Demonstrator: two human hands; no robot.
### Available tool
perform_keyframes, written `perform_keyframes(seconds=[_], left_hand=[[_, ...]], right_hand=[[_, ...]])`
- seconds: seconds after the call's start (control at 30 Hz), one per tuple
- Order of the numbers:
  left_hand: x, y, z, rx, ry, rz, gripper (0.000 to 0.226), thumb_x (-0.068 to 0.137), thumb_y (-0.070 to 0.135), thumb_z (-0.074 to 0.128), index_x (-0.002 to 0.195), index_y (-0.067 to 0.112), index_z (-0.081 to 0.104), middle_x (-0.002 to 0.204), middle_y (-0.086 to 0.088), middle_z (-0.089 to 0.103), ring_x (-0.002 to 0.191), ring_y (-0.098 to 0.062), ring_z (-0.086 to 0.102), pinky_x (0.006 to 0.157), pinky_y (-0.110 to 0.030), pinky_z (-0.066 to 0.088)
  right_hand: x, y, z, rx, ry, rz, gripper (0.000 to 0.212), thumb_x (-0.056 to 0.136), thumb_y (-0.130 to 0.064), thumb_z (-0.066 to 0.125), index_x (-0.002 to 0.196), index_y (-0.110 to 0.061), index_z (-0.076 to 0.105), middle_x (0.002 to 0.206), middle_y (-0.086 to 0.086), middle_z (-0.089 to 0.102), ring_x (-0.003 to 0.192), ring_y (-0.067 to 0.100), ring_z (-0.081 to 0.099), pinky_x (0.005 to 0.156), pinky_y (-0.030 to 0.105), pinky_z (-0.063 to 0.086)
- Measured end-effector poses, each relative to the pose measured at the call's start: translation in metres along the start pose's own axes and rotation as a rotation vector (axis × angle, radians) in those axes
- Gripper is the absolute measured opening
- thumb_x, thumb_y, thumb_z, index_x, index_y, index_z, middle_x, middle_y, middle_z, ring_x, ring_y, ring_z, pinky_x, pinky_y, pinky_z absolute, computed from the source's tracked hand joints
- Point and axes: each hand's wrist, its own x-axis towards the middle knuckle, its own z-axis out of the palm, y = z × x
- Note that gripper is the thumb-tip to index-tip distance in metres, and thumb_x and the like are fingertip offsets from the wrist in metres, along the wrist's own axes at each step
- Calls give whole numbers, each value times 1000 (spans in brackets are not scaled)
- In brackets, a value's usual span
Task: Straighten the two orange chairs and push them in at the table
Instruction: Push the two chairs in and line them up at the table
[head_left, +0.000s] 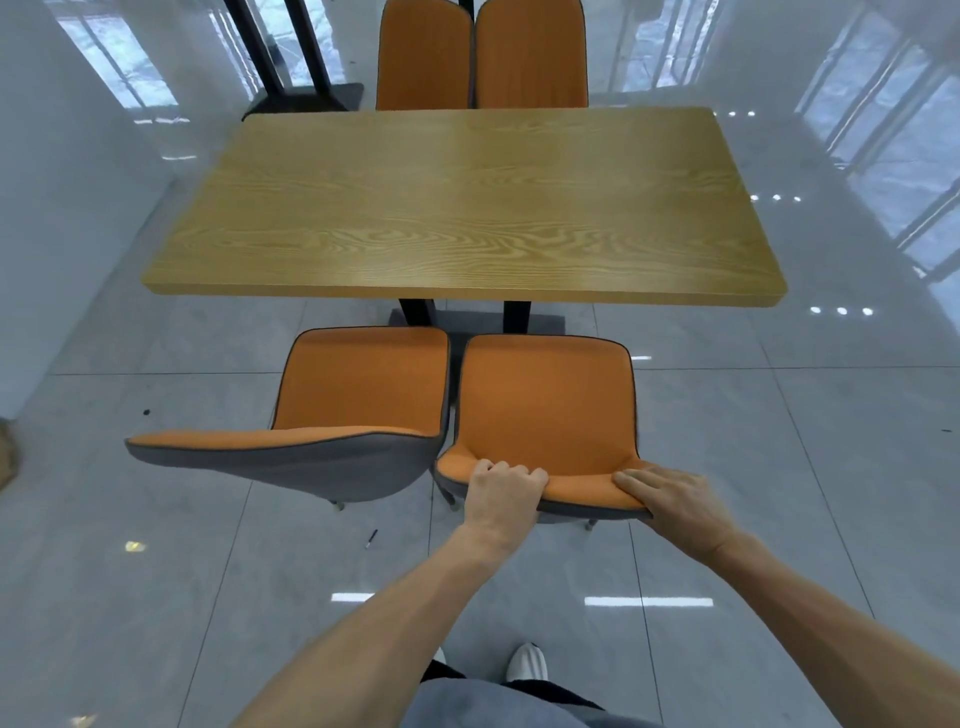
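Two orange chairs with grey backs stand on the near side of a wooden table (467, 208). The right chair (545, 405) faces the table squarely, its seat just short of the table's near edge. My left hand (501, 493) grips the top of its backrest near the left end. My right hand (670, 501) lies over the backrest's right end, fingers curled on the rim. The left chair (358, 384) stands close beside it, its backrest swung out to the left, with no hand on it.
Two more orange chairs (480, 57) are tucked in at the far side of the table. A black frame base (306, 98) stands at the back left. A small dark pen (371, 538) lies on the glossy grey floor tiles behind the left chair. My white shoe (527, 662) is below.
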Motion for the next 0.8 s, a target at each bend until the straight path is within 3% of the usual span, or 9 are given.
perform_keyframes(seconds=[0.07, 0.13, 0.3, 0.6, 0.73, 0.8], left_hand=[[1, -8, 4, 10, -3, -8, 27, 48, 4, 79, 61, 21, 62, 48, 2, 60, 44, -21, 57, 52, -28, 44], [2, -18, 11, 17, 32, -32, 31, 40, 6, 82, 56, 22, 61, 43, 3, 57, 40, -20, 54, 48, -26, 43], [6, -27, 18, 9, 55, -31, 26, 48, 13, 83, 64, 23, 64, 54, 4, 65, 50, -20, 60, 55, -28, 46], [7, -27, 12, 50, 54, 14, 30, 51, 19, 85, 69, 22, 62, 57, 5, 60, 53, -19, 56, 50, -26, 42], [4, -23, 2, 39, -22, 24, 32, 79, 40, 69, 100, 18, 57, 90, -1, 64, 86, -25, 59, 73, -35, 43], [3, -19, -1, 60, -27, 36, 33, 85, 39, 63, 107, 17, 53, 101, -3, 64, 96, -27, 58, 80, -37, 42]], right_hand=[[8, -3, 3, 3, 7, -9, 49, 53, -12, 90, 97, -10, 69, 91, 6, 75, 74, 27, 71, 51, 38, 59], [15, -6, 6, 8, 22, -25, 46, 54, -10, 89, 95, -11, 69, 89, 5, 75, 72, 25, 71, 53, 35, 59], [20, -8, 4, 35, 31, -46, 43, 54, -12, 89, 92, -12, 70, 86, 3, 75, 69, 23, 70, 53, 31, 58], [20, -13, -5, 28, -124, 61, 46, 63, -26, 83, 103, -18, 62, 93, 0, 71, 72, 21, 68, 52, 33, 56], [20, -22, -12, 37, -220, 187, 43, 80, -35, 68, 119, -24, 52, 112, -4, 63, 93, 18, 61, 73, 35, 54], [19, -29, -15, 54, -245, 250, 43, 83, -35, 65, 121, -24, 49, 116, -3, 61, 98, 17, 58, 84, 34, 50]])
